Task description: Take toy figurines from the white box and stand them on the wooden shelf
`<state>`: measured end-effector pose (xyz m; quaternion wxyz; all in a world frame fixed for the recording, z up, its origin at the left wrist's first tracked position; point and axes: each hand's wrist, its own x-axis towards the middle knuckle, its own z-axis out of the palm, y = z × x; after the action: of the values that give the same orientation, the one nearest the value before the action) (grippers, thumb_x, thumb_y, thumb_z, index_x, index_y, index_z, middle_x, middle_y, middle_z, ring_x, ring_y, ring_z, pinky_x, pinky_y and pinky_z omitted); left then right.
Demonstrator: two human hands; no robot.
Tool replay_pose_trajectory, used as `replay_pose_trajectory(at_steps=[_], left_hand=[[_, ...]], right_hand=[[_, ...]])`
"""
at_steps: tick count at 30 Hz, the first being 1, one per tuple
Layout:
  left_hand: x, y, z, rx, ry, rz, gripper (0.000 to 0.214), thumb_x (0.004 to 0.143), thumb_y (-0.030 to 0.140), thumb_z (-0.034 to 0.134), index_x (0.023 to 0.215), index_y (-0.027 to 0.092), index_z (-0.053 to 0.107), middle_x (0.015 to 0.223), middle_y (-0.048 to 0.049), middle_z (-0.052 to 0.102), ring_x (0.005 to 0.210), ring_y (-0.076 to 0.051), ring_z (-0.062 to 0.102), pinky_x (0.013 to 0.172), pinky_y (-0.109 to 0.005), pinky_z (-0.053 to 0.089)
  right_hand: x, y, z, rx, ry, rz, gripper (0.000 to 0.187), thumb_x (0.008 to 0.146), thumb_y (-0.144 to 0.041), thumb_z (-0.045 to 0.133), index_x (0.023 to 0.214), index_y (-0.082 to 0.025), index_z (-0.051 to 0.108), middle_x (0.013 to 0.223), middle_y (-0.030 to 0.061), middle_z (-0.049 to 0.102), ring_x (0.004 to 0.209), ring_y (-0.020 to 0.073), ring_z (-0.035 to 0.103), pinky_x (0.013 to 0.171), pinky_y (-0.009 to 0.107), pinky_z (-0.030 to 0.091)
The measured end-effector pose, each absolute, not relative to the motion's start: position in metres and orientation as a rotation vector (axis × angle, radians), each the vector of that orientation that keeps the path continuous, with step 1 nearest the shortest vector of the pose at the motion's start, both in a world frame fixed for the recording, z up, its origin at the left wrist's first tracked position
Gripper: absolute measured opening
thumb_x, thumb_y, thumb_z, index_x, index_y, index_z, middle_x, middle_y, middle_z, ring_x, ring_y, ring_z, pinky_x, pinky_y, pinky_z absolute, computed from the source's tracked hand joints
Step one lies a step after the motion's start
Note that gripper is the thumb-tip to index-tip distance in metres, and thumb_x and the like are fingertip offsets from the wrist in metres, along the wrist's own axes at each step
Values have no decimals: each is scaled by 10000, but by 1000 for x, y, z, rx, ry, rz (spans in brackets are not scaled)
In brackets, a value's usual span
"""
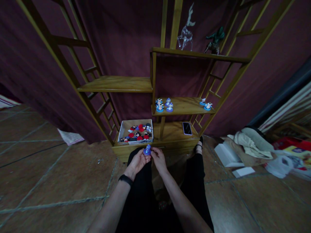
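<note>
Above my lap, my left hand [139, 161] holds a small purple figurine [147, 149] on its fingers, palm up. My right hand [159, 159] is close on the figurine's right side, its fingers curled together. Whether they touch the figurine or pinch something small is hidden. Just beyond my hands, a shallow cardboard box [123, 130] holds several red, black and white figurines [139, 128]. On the shelf above and to the right stand purple figurines [169, 107] and blue-based figurines [159, 107] in a cluster. Another blue-based figurine [208, 106] stands with one more at that shelf's right end.
A phone or tablet [187, 128] lies on the lowest wooden shelf [167, 129]. Higher up stand a clear deer statue [186, 34] and a dark statue [215, 40]. White boxes [227, 155] and a plastic bag [279, 164] sit on the tiled floor at right.
</note>
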<state>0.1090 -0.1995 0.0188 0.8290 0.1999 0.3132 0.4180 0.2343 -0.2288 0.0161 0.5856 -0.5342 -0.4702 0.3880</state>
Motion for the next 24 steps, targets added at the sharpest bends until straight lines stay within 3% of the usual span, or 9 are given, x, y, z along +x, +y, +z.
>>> replay_pose_trajectory(at_steps=[8, 24], left_hand=[[110, -200, 24, 421, 648, 849, 264, 869, 304, 404, 803, 116, 577, 634, -58, 619, 527, -111, 574, 547, -230, 467], [110, -205, 22, 438, 631, 910, 233, 818, 282, 534, 990, 131, 575, 908, -103, 662, 800, -154, 636, 775, -300, 489]], right_hand=[[230, -232, 17, -1217, -1115, 914, 235, 745, -239, 520, 946, -228, 642, 982, 35, 597, 921, 172, 557, 854, 313, 429], [233, -231, 16, -1286, -1100, 887, 234, 754, -254, 505, 946, -231, 638, 954, 33, 597, 876, 170, 557, 813, 297, 433]])
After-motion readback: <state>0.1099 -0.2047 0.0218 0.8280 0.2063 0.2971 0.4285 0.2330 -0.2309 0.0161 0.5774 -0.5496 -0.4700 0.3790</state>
